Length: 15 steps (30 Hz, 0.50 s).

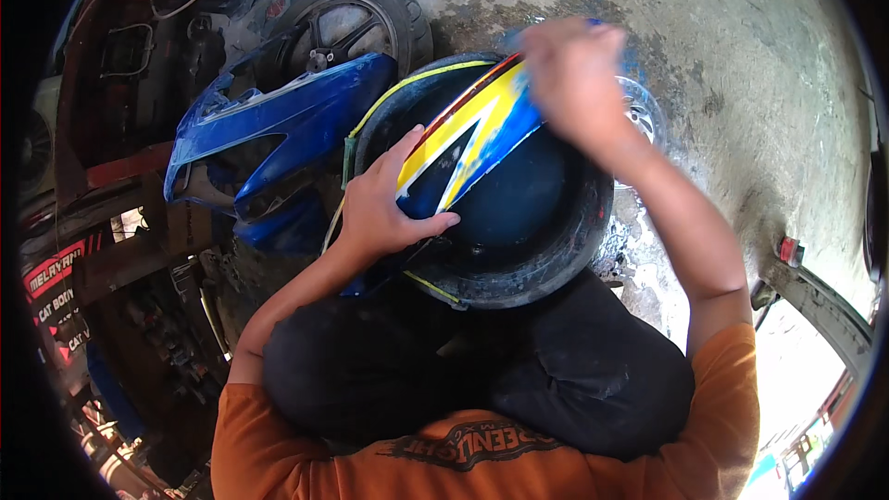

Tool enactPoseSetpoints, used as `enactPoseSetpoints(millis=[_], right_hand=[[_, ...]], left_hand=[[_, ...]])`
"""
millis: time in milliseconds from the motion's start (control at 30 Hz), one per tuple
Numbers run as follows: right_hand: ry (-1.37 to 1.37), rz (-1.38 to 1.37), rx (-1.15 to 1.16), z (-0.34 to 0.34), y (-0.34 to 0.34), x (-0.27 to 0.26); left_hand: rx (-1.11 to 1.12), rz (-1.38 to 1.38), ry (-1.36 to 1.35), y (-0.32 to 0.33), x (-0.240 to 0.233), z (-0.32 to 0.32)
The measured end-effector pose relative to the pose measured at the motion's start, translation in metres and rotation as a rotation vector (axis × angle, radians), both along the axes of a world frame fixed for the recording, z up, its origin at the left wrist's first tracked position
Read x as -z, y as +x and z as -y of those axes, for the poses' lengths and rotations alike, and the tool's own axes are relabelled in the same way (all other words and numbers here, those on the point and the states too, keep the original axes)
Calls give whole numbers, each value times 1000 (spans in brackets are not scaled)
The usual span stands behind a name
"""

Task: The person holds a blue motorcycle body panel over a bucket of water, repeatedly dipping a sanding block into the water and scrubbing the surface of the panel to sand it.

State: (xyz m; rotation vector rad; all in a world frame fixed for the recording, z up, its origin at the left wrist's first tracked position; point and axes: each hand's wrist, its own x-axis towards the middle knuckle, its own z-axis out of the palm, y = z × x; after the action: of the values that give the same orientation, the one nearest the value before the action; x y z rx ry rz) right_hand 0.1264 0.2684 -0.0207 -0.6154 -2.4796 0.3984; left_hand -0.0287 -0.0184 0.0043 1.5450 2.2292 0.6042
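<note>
A motorcycle body panel [479,132], painted blue, yellow, white and black with a red edge, slants over a round black tub [590,222]. My left hand [385,205] grips its lower end, fingers along the red edge and thumb on the near side. On the panel's upper end lies my right hand [580,76], blurred, its fingers bent. A bit of blue shows at those fingers; whether they hold something cannot be told. The yellow and blue paint looks patchy just below that hand. Dark water appears to stand in the tub, between my knees.
Left of the tub lies a larger blue fairing [278,125], with a motorcycle wheel [347,31] behind it. A spoked metal disc [639,114] rests on the wet concrete floor [708,83] to the right. A red-capped item [790,251] sits at far right.
</note>
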Motion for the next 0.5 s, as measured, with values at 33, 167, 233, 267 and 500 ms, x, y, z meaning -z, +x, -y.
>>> enactPoseSetpoints(millis=[33,167,233,267,500], right_hand=[[97,34,-183,41,-4,-12],[48,131,-326,85,-3,-12],[147,109,-125,43,-7,2],[155,135,51,9,-7,17],[-33,57,-105,24,-19,-9]], left_hand=[[3,-8,19,-1,2,3],[14,23,27,-2,6,3],[-15,27,13,-1,0,4],[-15,27,19,1,-2,1],[-10,21,-4,0,-2,1]])
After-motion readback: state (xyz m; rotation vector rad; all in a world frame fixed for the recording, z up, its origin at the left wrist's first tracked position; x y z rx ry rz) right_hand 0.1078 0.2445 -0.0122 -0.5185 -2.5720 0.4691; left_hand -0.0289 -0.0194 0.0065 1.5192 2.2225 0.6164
